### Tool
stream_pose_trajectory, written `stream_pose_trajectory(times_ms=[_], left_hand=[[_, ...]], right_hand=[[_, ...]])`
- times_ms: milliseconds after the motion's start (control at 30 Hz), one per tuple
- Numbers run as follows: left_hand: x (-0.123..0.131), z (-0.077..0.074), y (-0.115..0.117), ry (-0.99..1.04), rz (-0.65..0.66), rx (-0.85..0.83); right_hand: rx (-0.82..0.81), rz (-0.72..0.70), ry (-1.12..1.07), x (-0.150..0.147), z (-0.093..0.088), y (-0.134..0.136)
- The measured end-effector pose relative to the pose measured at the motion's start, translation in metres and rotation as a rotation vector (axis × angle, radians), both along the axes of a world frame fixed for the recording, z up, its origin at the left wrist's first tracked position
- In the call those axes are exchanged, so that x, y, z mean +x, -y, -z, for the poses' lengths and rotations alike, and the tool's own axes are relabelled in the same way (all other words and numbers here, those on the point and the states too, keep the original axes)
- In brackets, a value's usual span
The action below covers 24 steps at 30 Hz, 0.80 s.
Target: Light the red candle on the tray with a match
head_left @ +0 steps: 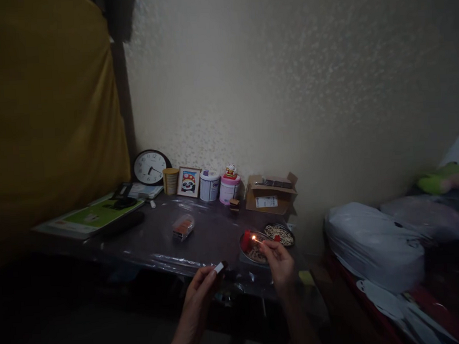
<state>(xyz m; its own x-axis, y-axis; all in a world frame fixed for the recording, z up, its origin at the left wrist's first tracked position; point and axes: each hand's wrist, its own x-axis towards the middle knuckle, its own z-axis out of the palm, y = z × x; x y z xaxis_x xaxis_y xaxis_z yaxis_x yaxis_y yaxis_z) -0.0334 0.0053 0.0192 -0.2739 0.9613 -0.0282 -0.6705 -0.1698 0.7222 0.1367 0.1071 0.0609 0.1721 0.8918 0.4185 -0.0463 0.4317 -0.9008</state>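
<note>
My right hand [279, 260] pinches a lit match [256, 240], its small flame close to a red candle [246, 240] standing in a round dish [244, 251] near the table's front right corner. My left hand [199, 291] holds a small matchbox [220, 267] just in front of the table edge, left of the dish. A second dish [279, 234] with a pale patterned filling sits right behind the first.
The dark table [152, 245] is covered in clear plastic. On it are a small clear box [182, 227], green books [88, 218], a clock [150, 167], a framed picture [189, 182], tins [209, 185] and a cardboard box [271, 193]. A white bag [372, 244] lies at right.
</note>
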Motion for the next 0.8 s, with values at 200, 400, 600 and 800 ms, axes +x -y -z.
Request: stream_pose_trajectory(times_ms=[200,400,600,800], left_hand=[[0.0,0.0,-0.003,0.062,0.01,0.006],[0.0,-0.001,-0.001,0.07,0.017,0.005],[-0.001,-0.005,0.001,0.093,0.025,-0.03],[-0.001,0.0,0.0,0.114,0.039,-0.011]], right_hand=[[-0.019,0.024,0.019,-0.007,-0.008,-0.013],[-0.004,0.06,0.033,-0.016,-0.005,-0.027],[0.0,0.091,0.057,-0.021,-0.001,-0.034],[-0.003,0.103,0.082,-0.02,0.0,-0.035]])
